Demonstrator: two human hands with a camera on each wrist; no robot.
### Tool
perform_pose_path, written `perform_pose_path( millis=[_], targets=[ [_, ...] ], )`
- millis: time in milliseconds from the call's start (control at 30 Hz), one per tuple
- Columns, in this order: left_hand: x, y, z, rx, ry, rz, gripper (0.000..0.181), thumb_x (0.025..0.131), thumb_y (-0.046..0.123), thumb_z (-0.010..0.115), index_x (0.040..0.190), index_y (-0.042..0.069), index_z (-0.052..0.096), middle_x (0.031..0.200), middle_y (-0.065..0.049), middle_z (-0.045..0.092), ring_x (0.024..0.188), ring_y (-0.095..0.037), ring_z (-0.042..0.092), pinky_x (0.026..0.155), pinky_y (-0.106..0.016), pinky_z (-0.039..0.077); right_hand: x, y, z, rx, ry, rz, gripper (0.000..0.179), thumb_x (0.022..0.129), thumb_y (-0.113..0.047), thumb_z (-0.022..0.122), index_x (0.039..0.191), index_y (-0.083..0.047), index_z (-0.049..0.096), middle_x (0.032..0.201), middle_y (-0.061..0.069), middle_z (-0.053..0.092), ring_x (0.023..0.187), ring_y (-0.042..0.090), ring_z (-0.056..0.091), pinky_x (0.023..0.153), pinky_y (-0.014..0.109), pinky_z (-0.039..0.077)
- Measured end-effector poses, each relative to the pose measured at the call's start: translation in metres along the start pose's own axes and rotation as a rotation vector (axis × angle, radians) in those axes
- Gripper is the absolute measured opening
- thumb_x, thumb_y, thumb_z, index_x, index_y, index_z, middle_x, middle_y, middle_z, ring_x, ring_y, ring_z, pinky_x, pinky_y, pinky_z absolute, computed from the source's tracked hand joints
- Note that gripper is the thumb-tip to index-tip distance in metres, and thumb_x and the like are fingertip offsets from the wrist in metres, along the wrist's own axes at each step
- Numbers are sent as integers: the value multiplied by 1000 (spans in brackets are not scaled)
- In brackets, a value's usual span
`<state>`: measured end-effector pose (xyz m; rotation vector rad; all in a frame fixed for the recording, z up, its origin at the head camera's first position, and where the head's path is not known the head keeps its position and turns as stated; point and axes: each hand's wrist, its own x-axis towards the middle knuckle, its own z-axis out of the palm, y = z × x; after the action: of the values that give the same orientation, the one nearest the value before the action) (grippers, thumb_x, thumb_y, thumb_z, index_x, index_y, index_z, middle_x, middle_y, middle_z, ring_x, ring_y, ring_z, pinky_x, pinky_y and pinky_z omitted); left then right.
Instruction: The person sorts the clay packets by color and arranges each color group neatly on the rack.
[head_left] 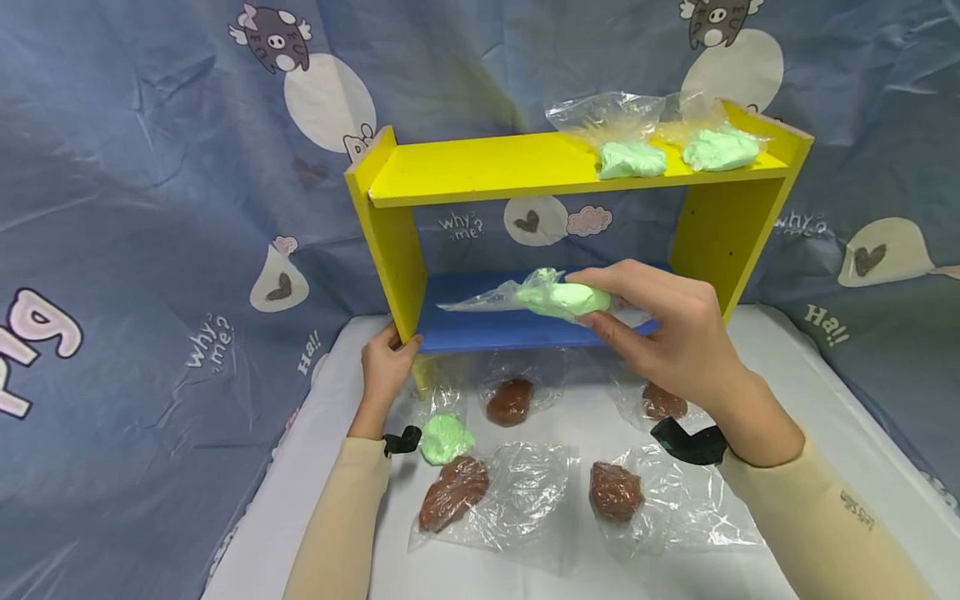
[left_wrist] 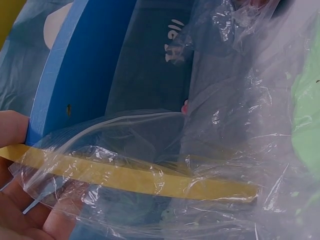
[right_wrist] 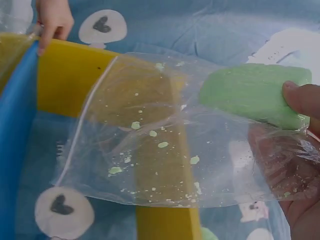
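Observation:
My right hand (head_left: pixel 667 325) pinches a clear plastic bag of pale green clay (head_left: pixel 562 298) between thumb and fingers, in front of the shelf's opening. In the right wrist view, the green lump (right_wrist: pixel 255 95) sits at the thumb, while the loose bag end (right_wrist: pixel 140 150), speckled with green bits, spreads out to the left. My left hand (head_left: pixel 386 367) grips the lower left side of a small yellow shelf unit (head_left: pixel 393 250) with a blue lower board (head_left: pixel 480 333). Seen from the left wrist, the thumb rests at the blue board's corner and the fingers curl behind the yellow side panel (left_wrist: pixel 135 177).
Two bagged green lumps (head_left: pixel 632 159) lie on the top board's right half. Below and before the shelf, the white table (head_left: pixel 555 575) bears several bagged brown lumps (head_left: pixel 453 492) and one green lump (head_left: pixel 446 439). A printed blue cloth (head_left: pixel 165 183) hangs behind.

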<state>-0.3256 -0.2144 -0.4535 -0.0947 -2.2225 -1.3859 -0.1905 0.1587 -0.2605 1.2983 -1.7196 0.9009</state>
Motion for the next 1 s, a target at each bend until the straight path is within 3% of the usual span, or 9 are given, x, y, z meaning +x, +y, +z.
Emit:
perform_pose_path(
  millis=[267,400,533,767,1000],
  targets=[
    [1,-2,1,6,3,-3,41,91,17,76,130,8,69,119,-16,70,110,-28,68,89,-43,57,30,5,-7,63,95,-18,26,86,-5,80,109,6,74,101,12,74,91,17,70,80,24,54],
    [0,-4,2,3,-7,-5,41,91,17,76,130,8,68,120,-16,70,110,-28,68,89,-43,57,40,1,-10,115,207,5,26,87,-12,80,102,9,74,98,17,74,92,18,70,81,24,54],
    [0,-4,2,3,-11,-4,41,91,17,76,130,8,68,121,-16,70,111,-28,67,89,-43,57,47,0,-13,132,346,39,25,81,-3,84,97,12,73,97,19,74,93,22,70,85,28,54],
    [1,-2,1,-1,-13,-2,43,91,18,76,132,8,67,122,-16,69,112,-27,67,90,-42,56,60,3,-19,73,590,48,22,76,4,85,92,13,73,93,22,73,92,31,70,84,31,56],
    [-1,-1,-1,-1,-7,-4,43,91,17,76,131,7,68,121,-16,70,111,-29,67,90,-44,56,76,12,-15,-41,695,-31,14,80,0,81,92,6,77,93,18,75,91,35,71,85,38,57]
  ],
)
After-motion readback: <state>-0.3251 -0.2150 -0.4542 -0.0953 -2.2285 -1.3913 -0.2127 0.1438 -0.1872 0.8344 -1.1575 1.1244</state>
